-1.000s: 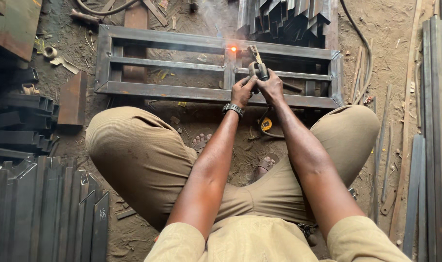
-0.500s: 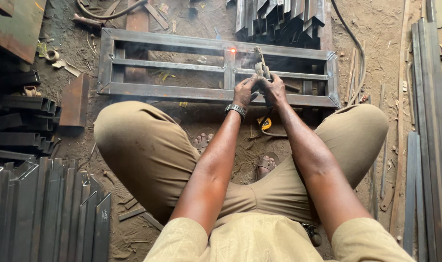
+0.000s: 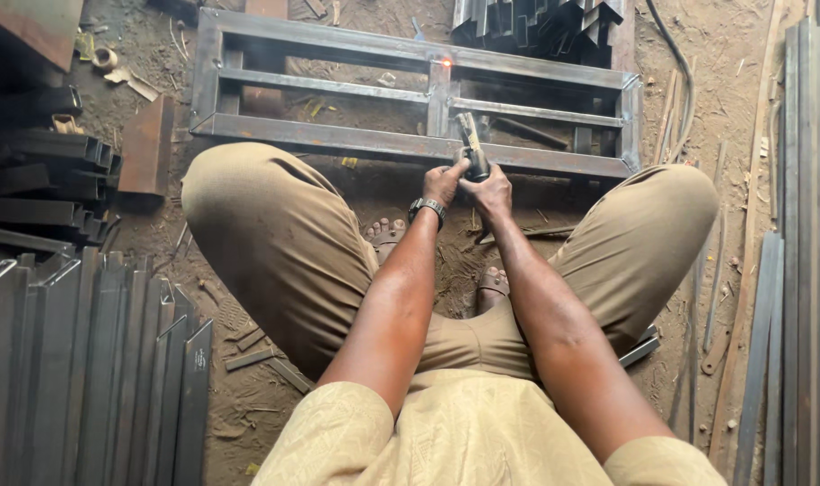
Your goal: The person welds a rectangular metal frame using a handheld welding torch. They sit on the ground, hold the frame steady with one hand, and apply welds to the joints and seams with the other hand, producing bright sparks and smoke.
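From the head view, I saw both hands meeting just above centre of the frame: my left hand [image 3: 442, 183], with a wristwatch [image 3: 427, 208] on it, and my right hand [image 3: 491, 189] were each wrapped tight around the dark handle of a welding electrode holder [image 3: 472, 149], so both grips were clamped on that one tool. The holder pointed up the frame toward a rectangular steel frame [image 3: 410, 144] lying flat on the dirt floor [image 3: 392, 189], and a small orange glow [image 3: 446, 62] sat on the frame's far rail where the upright middle bar meets it. I could not make out the rod itself between holder and glow. My knees spread to either side in tan trousers, with sandalled feet tucked beneath the wrists. To do this well, I judged that the two-handed hold should stay braced and steady, with the tip kept on the joint line rather than wandering onto the bare rail. A stack of angle irons [image 3: 86, 360] filled the lower left, more cut sections [image 3: 536, 22] lay at the top, and long steel strips [image 3: 801, 252] ran down the right edge.
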